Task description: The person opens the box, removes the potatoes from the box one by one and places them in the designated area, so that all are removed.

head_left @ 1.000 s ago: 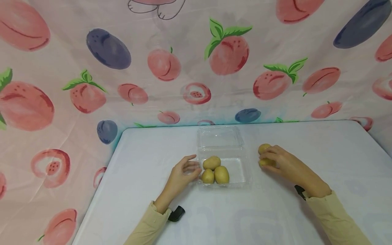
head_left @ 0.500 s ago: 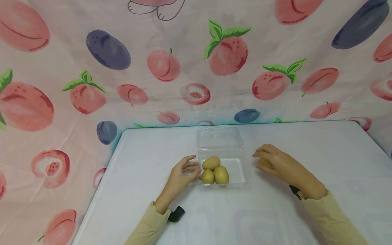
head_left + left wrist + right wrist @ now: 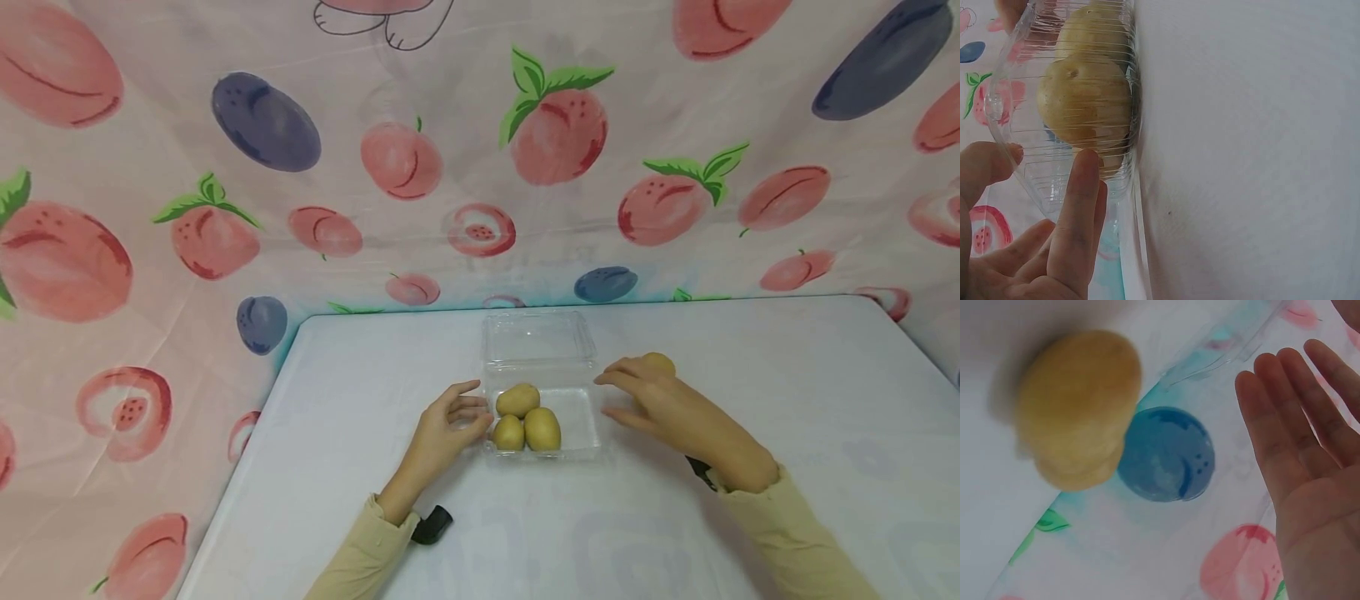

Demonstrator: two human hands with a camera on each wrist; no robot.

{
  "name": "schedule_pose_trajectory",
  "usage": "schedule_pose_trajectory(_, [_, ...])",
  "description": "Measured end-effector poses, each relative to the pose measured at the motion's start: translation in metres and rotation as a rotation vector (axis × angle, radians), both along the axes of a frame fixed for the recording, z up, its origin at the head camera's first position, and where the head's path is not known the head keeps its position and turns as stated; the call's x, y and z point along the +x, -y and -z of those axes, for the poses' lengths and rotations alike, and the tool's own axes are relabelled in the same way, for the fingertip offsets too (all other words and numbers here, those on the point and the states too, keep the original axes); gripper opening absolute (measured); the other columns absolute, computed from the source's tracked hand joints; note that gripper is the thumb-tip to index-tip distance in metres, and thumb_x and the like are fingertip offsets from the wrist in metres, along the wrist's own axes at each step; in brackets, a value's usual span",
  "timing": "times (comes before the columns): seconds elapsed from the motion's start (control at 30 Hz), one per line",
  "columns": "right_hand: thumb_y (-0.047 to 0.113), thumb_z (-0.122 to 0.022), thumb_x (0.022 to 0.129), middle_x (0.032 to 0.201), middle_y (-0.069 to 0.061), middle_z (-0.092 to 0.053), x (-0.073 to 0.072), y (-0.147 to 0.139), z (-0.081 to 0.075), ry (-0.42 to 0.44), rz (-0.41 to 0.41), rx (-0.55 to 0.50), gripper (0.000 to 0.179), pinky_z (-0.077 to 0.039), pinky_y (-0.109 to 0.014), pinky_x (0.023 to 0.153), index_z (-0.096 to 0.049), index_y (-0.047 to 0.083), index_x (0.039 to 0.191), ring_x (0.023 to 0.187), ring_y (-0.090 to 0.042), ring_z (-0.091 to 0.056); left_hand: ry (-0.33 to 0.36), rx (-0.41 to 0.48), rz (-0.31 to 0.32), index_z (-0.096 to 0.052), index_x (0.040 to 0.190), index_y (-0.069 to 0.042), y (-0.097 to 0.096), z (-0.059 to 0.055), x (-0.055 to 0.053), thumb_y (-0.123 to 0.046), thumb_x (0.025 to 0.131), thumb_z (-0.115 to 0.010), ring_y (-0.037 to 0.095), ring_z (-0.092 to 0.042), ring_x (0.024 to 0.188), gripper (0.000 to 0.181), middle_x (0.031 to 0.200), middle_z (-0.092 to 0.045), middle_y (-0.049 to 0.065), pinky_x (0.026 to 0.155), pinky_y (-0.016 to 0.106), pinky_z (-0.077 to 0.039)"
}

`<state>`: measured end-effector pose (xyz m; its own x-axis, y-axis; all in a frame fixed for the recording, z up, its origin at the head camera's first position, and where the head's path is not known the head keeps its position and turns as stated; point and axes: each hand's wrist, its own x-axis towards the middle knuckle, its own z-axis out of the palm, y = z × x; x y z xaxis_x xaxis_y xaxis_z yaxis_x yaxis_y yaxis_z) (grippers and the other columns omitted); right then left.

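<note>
A clear plastic clamshell box (image 3: 581, 417) stands with its lid tipped back; three yellow potatoes (image 3: 543, 429) sit in its left part. My left hand (image 3: 442, 425) is at the box's left wall, fingers relaxed. In the left wrist view its fingers (image 3: 1075, 219) touch the ribbed wall, and the thumb is by the rim. Just right of the box hovers my right hand (image 3: 652, 400), holding nothing, its fingers (image 3: 1272, 425) straight in the right wrist view. Behind that hand a potato (image 3: 660, 364) shows on the table; in the right wrist view another seems to lie behind the blurred potato (image 3: 1082, 400).
The box lid (image 3: 536, 337) lies back toward the rear edge of the white table (image 3: 375, 358). A fruit-printed cloth (image 3: 442, 167) hangs behind and to the left. Each wrist carries a black camera mount (image 3: 432, 525).
My right hand has come away from the potatoes on the right and shifted left toward the box, its fingers now straighter. The left hand and the box have stayed put.
</note>
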<state>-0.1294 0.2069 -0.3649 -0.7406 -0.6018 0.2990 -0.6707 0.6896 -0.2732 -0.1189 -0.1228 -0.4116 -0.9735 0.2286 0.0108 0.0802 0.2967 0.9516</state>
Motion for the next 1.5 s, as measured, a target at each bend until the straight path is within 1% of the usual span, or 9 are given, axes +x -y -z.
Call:
schedule_pose_trajectory(0.1, [0.019,-0.08,0.085,0.114,-0.005,-0.065,0.0,0.006,-0.001,0.015,-0.014,-0.006,0.036,-0.058,-0.037,0.087,-0.068,0.004,0.117,0.105,-0.02,-0.063,0.005,-0.008,-0.003,-0.049,0.142,0.0,-0.002,-0.004,0.002,-0.009,0.092,-0.072,0.033,-0.065,0.112,0.056,0.123,-0.066,0.022,0.084,0.027,-0.059])
schedule_pose_trajectory(0.23, [0.022,-0.078,0.087,0.115,-0.006,-0.065,0.002,0.015,-0.002,0.039,-0.025,-0.013,0.037,-0.058,-0.036,0.087,-0.067,0.005,0.118,0.105,-0.019,-0.064,0.011,-0.01,0.006,-0.047,0.141,0.004,-0.004,-0.02,0.008,-0.006,0.092,-0.07,0.037,-0.064,0.113,0.055,0.123,-0.064,0.026,0.084,0.026,-0.059])
schedule_pose_trajectory(0.33, [0.024,-0.077,0.088,0.115,-0.006,-0.065,0.003,0.021,-0.003,0.05,-0.025,-0.01,0.037,-0.058,-0.036,0.088,-0.067,0.005,0.118,0.106,-0.02,-0.064,0.003,0.004,0.01,-0.048,0.14,0.004,-0.006,-0.03,0.013,-0.005,0.092,-0.069,0.038,-0.065,0.112,0.053,0.122,-0.064,0.027,0.083,0.026,-0.059])
schedule_pose_trajectory(0.4, [0.026,-0.077,0.088,0.116,-0.005,-0.065,0.004,0.024,-0.003,0.055,-0.021,-0.006,0.039,-0.058,-0.036,0.088,-0.066,0.005,0.119,0.107,-0.02,-0.064,0.006,0.009,0.008,-0.049,0.141,0.002,-0.006,-0.032,0.014,-0.005,0.092,-0.069,0.037,-0.065,0.112,0.053,0.122,-0.065,0.026,0.083,0.026,-0.059])
schedule_pose_trajectory(0.57, [0.028,-0.075,0.09,0.118,-0.004,-0.063,0.004,0.033,-0.004,0.09,-0.029,-0.007,0.041,-0.057,-0.035,0.089,-0.065,0.005,0.122,0.11,-0.02,-0.063,0.004,-0.002,-0.012,-0.05,0.142,-0.005,-0.005,-0.012,0.007,-0.004,0.091,-0.07,0.033,-0.065,0.111,0.054,0.12,-0.066,0.021,0.083,0.026,-0.059])
schedule_pose_trajectory(0.8, [0.024,-0.074,0.091,0.119,-0.006,-0.062,0.004,0.045,-0.002,0.114,-0.05,0.005,0.041,-0.058,-0.033,0.087,-0.063,0.003,0.125,0.108,-0.019,-0.063,-0.032,0.015,0.033,-0.053,0.141,-0.009,0.0,-0.003,0.003,-0.013,0.092,-0.072,0.03,-0.067,0.109,0.053,0.119,-0.067,0.018,0.081,0.024,-0.059])
schedule_pose_trajectory(0.83, [0.023,-0.074,0.091,0.119,-0.006,-0.062,0.004,0.047,-0.001,0.112,-0.054,0.004,0.04,-0.058,-0.034,0.086,-0.062,0.003,0.124,0.107,-0.02,-0.063,-0.032,0.014,0.036,-0.053,0.142,-0.011,0.002,0.002,0.001,-0.014,0.092,-0.072,0.028,-0.067,0.109,0.054,0.12,-0.067,0.017,0.082,0.024,-0.059])
schedule_pose_trajectory(1.13, [0.024,-0.073,0.092,0.118,-0.01,-0.064,0.006,0.059,-0.001,0.17,-0.049,-0.01,0.041,-0.058,-0.034,0.085,-0.062,0.002,0.126,0.103,-0.021,-0.065,-0.048,0.024,0.025,-0.054,0.141,-0.008,0.0,0.0,0.0,-0.007,0.091,-0.071,0.031,-0.066,0.11,0.053,0.12,-0.067,0.02,0.093,0.041,-0.056])
schedule_pose_trajectory(1.5, [0.029,-0.069,0.095,0.113,-0.01,-0.065,0.005,0.072,0.005,0.24,-0.04,-0.021,0.044,-0.057,-0.035,0.083,-0.061,-0.001,0.126,0.098,-0.021,-0.065,-0.075,-0.01,0.04,-0.054,0.141,-0.01,0.001,0.004,0.0,-0.015,0.093,-0.072,0.027,-0.067,0.109,0.051,0.119,-0.068,0.016,0.09,0.029,-0.057])
